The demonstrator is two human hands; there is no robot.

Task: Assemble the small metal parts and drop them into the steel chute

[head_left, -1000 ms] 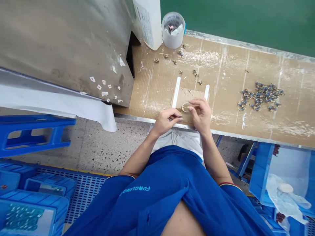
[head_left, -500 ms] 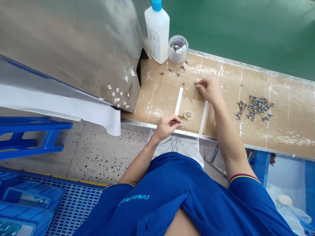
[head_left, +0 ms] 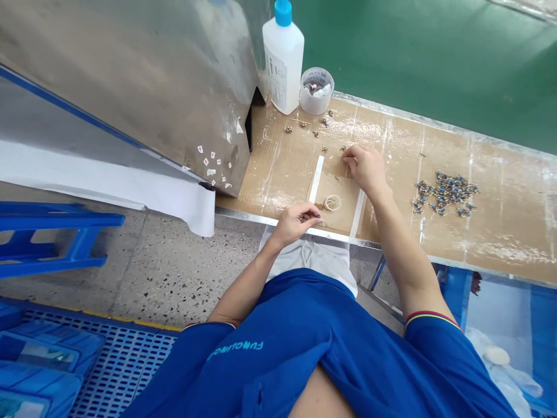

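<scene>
My left hand [head_left: 298, 222] rests at the bench's near edge, its fingers curled into a pinch; anything in them is too small to see. A pale ring [head_left: 332, 202] lies on a cardboard patch [head_left: 337, 194] between white strips, nearest that hand. My right hand [head_left: 364, 169] reaches forward, its fingertips beside a small brass part [head_left: 343, 148] among several scattered pieces on the cardboard-covered bench [head_left: 383, 130]. Further right lies a heap of blue-and-brass parts [head_left: 444, 194]. Neither hand touches it.
A blue-capped white bottle [head_left: 284, 58] and a white cup [head_left: 316, 91] stand at the bench's back left, beside a steel cabinet [head_left: 174, 75] with white scraps stuck on it. Blue stool [head_left: 56, 241] and crates [head_left: 43, 354] are on the floor at left.
My right hand has moved from the ring forward to the scattered parts. My left hand has drawn slightly back toward the near edge. The view has shifted, bringing the whole bottle into sight.
</scene>
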